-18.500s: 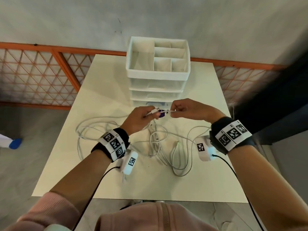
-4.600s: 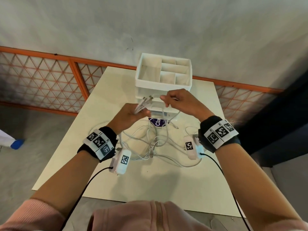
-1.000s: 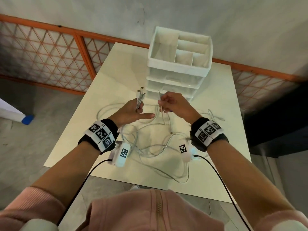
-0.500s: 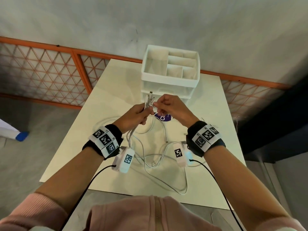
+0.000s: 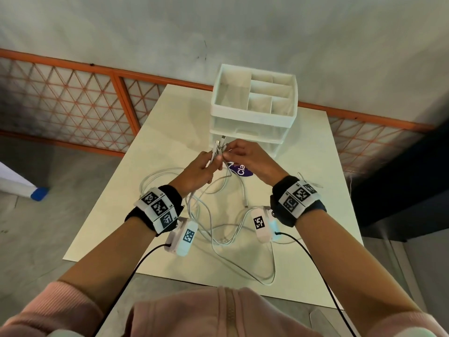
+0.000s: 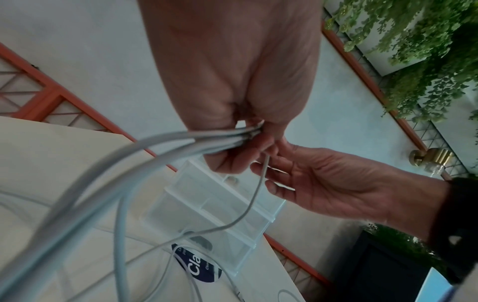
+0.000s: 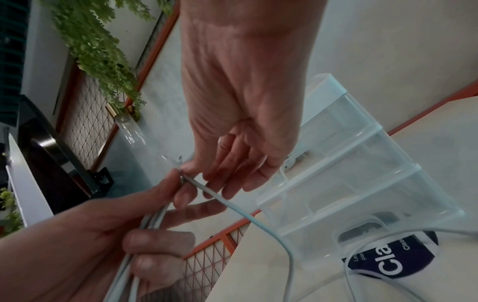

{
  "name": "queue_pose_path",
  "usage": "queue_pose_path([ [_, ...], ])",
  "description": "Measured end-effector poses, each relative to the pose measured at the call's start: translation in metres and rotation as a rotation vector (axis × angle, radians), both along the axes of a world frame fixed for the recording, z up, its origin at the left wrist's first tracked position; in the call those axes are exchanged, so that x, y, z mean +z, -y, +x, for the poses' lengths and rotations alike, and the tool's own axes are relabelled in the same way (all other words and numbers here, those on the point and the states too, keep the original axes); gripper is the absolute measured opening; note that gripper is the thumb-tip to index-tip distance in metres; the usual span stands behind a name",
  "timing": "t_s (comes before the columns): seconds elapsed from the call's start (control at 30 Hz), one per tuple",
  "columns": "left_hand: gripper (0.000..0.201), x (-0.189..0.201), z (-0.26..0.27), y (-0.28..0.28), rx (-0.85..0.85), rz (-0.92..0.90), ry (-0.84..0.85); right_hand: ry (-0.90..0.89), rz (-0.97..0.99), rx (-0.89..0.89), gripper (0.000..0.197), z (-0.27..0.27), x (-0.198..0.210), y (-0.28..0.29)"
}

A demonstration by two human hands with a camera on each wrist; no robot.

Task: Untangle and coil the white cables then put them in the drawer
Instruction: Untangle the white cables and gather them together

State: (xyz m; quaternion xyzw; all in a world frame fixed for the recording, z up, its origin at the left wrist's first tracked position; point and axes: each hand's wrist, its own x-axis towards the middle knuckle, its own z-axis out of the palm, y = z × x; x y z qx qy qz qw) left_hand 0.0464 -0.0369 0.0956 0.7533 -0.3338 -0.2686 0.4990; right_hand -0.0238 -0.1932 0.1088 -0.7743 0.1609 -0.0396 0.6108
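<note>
Two hands meet in the air just in front of the drawer unit [image 5: 252,113], seen from my head camera. My left hand [image 5: 196,172] is curled around a bundle of white cables [image 5: 216,154], their plug ends sticking up above my fist toward the drawer unit. My right hand [image 5: 247,159] pinches one cable end against that bundle. The rest of the cables trail down from my hands and lie in loose loops on the table [image 5: 315,215], on my side of the drawer unit. A dark round sticker [image 5: 240,170] lies on the table just in front of the drawer unit, partly under the cables. The drawers look closed.

From the left wrist camera, my left hand [image 6: 240,102] grips several cables [image 6: 155,147] in its closed fingers, above the drawer unit [image 6: 220,210]. My right hand [image 6: 323,183] reaches in beside it, and a single thin cable [image 6: 256,196] hangs from where the two hands touch, down toward the sticker [image 6: 199,265].

From the right wrist camera, my right hand [image 7: 240,122] pinches one cable [image 7: 232,206] between thumb and fingertips, beside the drawer unit [image 7: 362,173]. My left hand [image 7: 116,235] holds the bundle [image 7: 152,222], with two small plug tips [image 7: 172,159] poking out where the hands meet.
</note>
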Motion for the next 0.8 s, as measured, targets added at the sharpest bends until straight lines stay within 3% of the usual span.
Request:
queue_pose_path([
  [0.13, 0.033, 0.006, -0.002, 0.0, -0.019, -0.071, -0.049, 0.028, 0.038, -0.012, 0.014, 0.001, 0.004, -0.008],
  [0.33, 0.043, 0.009, -0.003, 0.005, -0.017, -0.157, -0.099, -0.052, -0.065, -0.062, 0.04, 0.003, 0.008, -0.012],
  [0.43, 0.038, 0.016, -0.001, 0.005, 0.025, -0.209, -0.018, -0.093, 0.021, 0.158, 0.058, 0.004, 0.001, -0.017],
  [0.53, 0.038, 0.028, 0.005, 0.002, 0.013, -0.263, -0.109, -0.181, 0.192, 0.403, 0.076, -0.001, -0.012, -0.029],
  [0.6, 0.039, 0.034, 0.01, -0.004, 0.005, -0.279, -0.201, -0.236, 0.04, 0.448, 0.081, -0.005, -0.017, -0.028],
  [0.67, 0.04, 0.037, 0.016, -0.013, 0.016, -0.257, -0.212, -0.251, -0.247, 0.41, 0.082, -0.006, -0.018, -0.017],
  [0.73, 0.039, 0.036, 0.025, -0.025, 0.035, -0.184, -0.16, -0.286, -0.46, 0.308, 0.071, -0.009, -0.019, 0.006],
  [0.8, 0.037, 0.034, 0.036, -0.039, 0.053, -0.112, -0.124, -0.338, -0.539, 0.209, 0.058, -0.019, -0.021, 0.034],
])
